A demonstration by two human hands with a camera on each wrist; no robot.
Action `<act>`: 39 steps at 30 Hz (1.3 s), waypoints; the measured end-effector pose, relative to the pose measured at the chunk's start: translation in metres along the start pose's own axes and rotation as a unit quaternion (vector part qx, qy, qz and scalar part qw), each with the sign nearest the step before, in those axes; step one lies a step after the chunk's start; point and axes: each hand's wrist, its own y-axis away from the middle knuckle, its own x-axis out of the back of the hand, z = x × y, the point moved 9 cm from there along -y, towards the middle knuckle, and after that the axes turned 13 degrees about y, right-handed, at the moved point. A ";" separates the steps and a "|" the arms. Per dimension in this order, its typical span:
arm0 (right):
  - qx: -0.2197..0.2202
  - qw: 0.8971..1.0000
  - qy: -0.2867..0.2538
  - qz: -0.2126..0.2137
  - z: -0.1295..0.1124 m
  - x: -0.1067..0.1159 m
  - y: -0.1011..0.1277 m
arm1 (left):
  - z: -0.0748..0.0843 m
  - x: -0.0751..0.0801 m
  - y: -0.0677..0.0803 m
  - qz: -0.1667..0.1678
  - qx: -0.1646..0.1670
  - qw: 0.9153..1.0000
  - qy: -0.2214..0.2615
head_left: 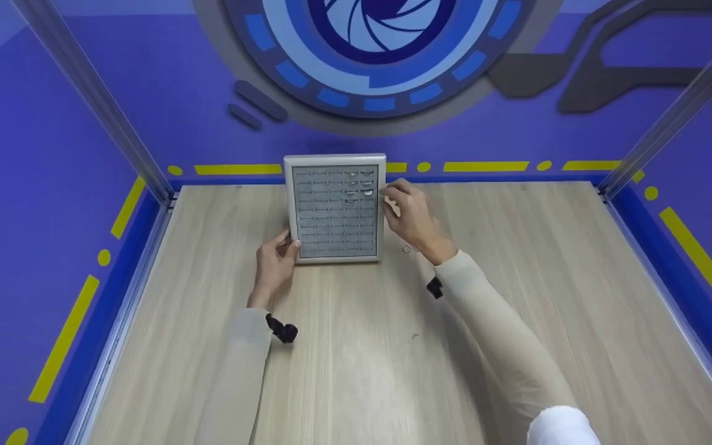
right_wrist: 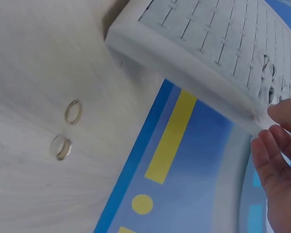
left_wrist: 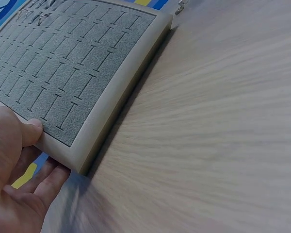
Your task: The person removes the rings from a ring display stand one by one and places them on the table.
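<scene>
A grey ring display tray [head_left: 335, 213] with a white frame stands tilted up at the back of the table. Its slots run in rows, and several rings [head_left: 351, 183] sit in the upper right ones. My left hand [head_left: 274, 266] grips the lower left edge, thumb on the front and fingers behind, as the left wrist view shows. At the upper right edge is my right hand [head_left: 415, 216], fingers partly curled beside the frame and near the set rings. Whether its fingertips hold anything cannot be made out.
Two loose rings, a thin ring [right_wrist: 73, 112] and a wider ring [right_wrist: 61, 147], lie on the wooden table [head_left: 356, 346] right of the tray. A purple and blue wall [head_left: 177, 93] rises behind. Metal posts [head_left: 93, 93] stand at the corners.
</scene>
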 end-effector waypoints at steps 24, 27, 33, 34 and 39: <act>0.020 0.995 0.089 -0.028 -0.022 -0.023 -0.018 | 0.001 0.002 0.000 0.005 -0.008 1.000 0.002; 0.021 0.995 0.096 -0.025 -0.023 -0.022 -0.019 | 0.001 0.002 0.000 0.002 -0.003 1.000 0.001; 0.021 0.994 0.102 -0.027 -0.023 -0.022 -0.019 | 0.000 0.001 0.000 -0.003 0.002 1.000 0.001; 0.021 0.994 0.102 -0.029 -0.023 -0.022 -0.019 | -0.001 0.001 0.000 -0.003 0.001 1.000 0.000; 0.024 0.995 0.090 -0.031 -0.022 -0.023 -0.017 | -0.002 0.002 0.000 0.002 0.000 1.000 0.001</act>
